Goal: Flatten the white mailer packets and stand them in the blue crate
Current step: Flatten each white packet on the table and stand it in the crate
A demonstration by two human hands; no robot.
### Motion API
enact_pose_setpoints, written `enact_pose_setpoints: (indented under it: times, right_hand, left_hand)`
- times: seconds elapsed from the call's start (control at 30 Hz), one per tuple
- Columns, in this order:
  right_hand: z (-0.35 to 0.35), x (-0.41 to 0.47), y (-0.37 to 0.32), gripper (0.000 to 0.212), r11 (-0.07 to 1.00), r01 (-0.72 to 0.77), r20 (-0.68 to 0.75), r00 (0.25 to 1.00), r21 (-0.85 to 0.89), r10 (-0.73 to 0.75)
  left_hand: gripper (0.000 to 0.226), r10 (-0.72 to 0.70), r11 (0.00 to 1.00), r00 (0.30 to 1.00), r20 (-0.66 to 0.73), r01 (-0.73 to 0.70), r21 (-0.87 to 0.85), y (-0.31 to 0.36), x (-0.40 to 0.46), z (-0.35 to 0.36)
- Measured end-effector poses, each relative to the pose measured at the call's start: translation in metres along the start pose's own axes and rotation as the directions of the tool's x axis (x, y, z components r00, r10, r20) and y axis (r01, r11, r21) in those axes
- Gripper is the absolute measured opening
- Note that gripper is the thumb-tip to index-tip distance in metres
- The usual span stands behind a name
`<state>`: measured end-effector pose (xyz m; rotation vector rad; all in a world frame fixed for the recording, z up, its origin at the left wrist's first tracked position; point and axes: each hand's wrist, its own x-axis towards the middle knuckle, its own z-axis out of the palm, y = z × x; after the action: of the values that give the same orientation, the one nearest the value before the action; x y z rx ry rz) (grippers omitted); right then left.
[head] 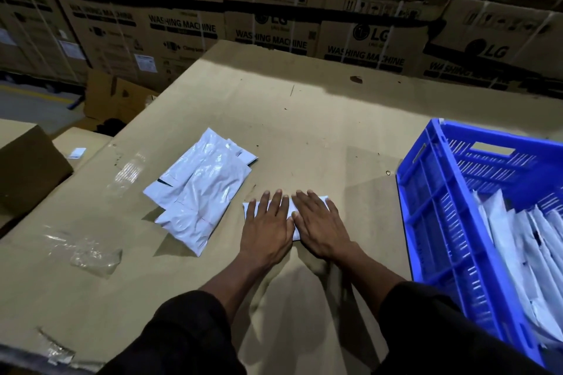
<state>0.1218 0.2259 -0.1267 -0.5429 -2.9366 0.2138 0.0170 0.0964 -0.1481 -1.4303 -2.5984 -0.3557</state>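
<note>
White packets, blue crate, brown card all round.

Glossy white mailer packets (198, 189) shine on the plain tan cardboard desk (304, 119); more white packets (518, 240) fill the bright blue crate (432, 222), its slotted walls striped with pale gaps. Black sleeves (182, 335) down low. Behind, brown stacked boxes (274, 24) carry black print, black bands and white straps.

Both flat hands, the left hand (265, 222) and the right hand (316, 225), hide most of a white plastic mailer packet (290, 207). The blue plastic crate (438, 222) at the bench's right edge is cut off by the frame.
</note>
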Motion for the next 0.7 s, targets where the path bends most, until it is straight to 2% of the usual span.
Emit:
enact_pose_setpoints:
  times: [0.37, 0.7]
  right_hand:
    - [0.012, 0.003, 0.002, 0.056, 0.998, -0.054, -0.025, 0.998, -0.015, 0.054]
    - [0.005, -0.001, -0.004, 0.052, 0.995, -0.07, 0.042, 0.996, -0.065, 0.073]
  left_hand:
    - [0.056, 0.012, 0.999, 1.0, -0.017, -0.011, 0.05, 0.001, 0.005, 0.003]
    - [0.056, 0.036, 0.997, 0.999, 0.029, -0.038, 0.07, -0.003, 0.001, 0.004]
